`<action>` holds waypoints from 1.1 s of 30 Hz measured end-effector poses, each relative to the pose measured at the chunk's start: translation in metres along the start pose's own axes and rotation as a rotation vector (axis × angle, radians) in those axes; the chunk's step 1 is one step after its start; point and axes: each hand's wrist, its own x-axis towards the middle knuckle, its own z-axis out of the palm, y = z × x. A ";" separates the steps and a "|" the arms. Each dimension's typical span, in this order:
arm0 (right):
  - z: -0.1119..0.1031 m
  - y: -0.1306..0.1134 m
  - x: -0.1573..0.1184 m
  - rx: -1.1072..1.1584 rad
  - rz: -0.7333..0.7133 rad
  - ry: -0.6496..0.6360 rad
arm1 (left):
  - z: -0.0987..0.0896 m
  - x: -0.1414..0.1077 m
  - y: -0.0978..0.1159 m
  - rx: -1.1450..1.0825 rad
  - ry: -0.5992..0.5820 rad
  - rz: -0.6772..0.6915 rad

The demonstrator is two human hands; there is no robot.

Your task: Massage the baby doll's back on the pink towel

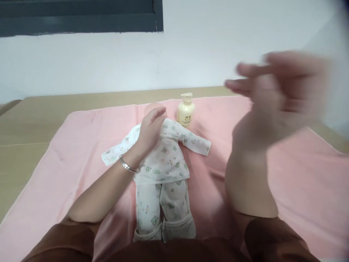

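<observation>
A baby doll in a white long-sleeved top (166,156) and matching trousers (174,200) lies on its back, its sleeves spread out to both sides. The print shows small green and pink animals. My left hand (151,131), with a silver bangle at the wrist, is over the doll's upper chest and neck, fingers stretched out. It covers much of the doll's head (155,106); whether it touches the doll is hard to say. Raised high on the right is my right hand (280,87), smeared by motion. A pale yellow pump bottle (186,111) stands right of the doll's head.
A pink cloth (81,145) is spread under the doll and the bottle. It covers much of a wooden table (24,120). Behind the table rises a white wall (109,65) with a dark frame (81,18) at upper left.
</observation>
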 end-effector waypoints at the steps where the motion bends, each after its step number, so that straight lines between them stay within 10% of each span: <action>1: 0.002 0.001 0.009 -0.006 -0.010 0.003 | 0.006 0.005 0.011 0.028 -0.050 0.046; 5: 0.028 0.009 0.050 -0.026 -0.043 0.006 | 0.030 0.037 0.035 -0.054 -0.024 0.065; 10: 0.062 0.020 0.069 -0.065 -0.023 -0.064 | 0.045 0.073 0.039 -0.604 -0.022 -0.283; 18: 0.077 0.012 0.068 -0.139 0.050 0.003 | 0.038 0.067 0.047 -1.352 -0.111 -0.514; 33: 0.098 -0.010 0.067 -0.281 0.201 0.012 | -0.047 -0.012 0.054 -1.202 0.144 -0.686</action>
